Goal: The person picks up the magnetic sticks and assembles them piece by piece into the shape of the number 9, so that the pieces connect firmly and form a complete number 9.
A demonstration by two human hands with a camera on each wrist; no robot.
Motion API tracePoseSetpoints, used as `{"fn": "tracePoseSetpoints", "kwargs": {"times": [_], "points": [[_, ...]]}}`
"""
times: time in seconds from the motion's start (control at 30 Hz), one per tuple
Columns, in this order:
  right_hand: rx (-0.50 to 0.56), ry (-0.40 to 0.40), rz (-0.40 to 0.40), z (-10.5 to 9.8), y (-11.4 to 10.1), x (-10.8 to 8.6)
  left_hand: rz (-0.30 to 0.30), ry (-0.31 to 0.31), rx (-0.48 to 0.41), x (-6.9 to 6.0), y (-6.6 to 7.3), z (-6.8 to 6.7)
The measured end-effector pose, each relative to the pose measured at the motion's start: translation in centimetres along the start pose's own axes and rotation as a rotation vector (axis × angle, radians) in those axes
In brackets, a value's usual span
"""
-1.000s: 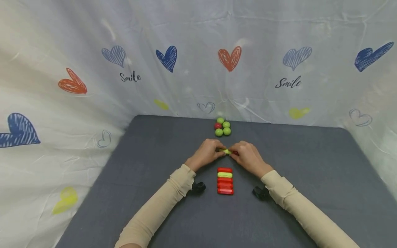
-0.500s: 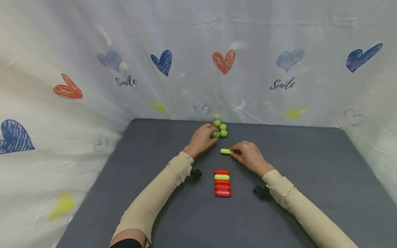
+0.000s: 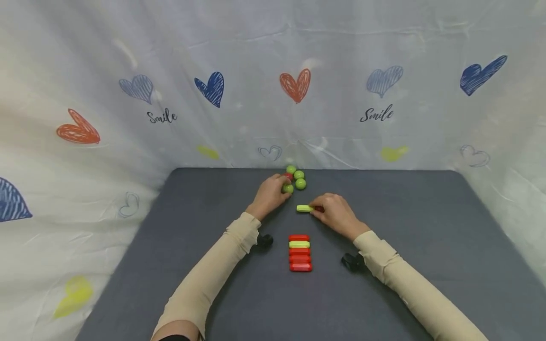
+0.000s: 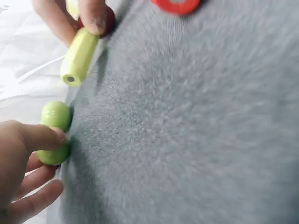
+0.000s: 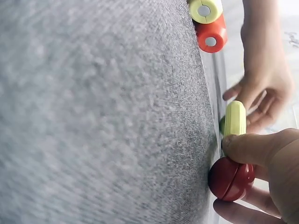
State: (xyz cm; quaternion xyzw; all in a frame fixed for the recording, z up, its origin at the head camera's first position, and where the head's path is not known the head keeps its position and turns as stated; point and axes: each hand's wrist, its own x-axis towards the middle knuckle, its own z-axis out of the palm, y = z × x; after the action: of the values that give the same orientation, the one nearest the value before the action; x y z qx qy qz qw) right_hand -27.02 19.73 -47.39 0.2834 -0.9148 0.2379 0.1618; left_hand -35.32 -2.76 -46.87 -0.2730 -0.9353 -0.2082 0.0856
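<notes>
At far left and on round behind the grey worktop [image 3: 204, 189], a white curtain [image 3: 239, 128] printed with hearts. Next, at the end of a cream sleeve [image 3: 213, 272], grips a green ball [image 3: 288, 189] with the left hand [image 3: 268, 195], thumb and fingers narrow round it. Just beyond, beside the fingertips and partly covered by them, a red ball [image 3: 288, 176]; clustered behind and to the right, three more green balls [image 3: 299, 175], apart from the right hand [image 3: 337, 213]. Nearer the camera, between the two arms and apart from both hands, a row of five sticks [image 3: 300, 259], side by side: red, yellow, then three red. Beyond that row, pinches a yellow stick [image 3: 304, 208] in the right hand, free end pointing leftward, near the left hand but not touching. At the held end, under the thumb and fingers, a dark red ball [image 5: 231, 178].
</notes>
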Motion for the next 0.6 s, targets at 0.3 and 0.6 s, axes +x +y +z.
{"fn": "tracePoseSetpoints", "kwargs": {"times": [0.3,0.6], "points": [[-0.005,0.000,0.022,-0.1,0.3,0.5,-0.049,-0.018,-0.372,-3.3,-0.1,-1.2],[0.009,-0.015,0.005,0.4,-0.2,1.5,-0.055,-0.029,-0.464,-5.2,-0.4,-0.9]]}}
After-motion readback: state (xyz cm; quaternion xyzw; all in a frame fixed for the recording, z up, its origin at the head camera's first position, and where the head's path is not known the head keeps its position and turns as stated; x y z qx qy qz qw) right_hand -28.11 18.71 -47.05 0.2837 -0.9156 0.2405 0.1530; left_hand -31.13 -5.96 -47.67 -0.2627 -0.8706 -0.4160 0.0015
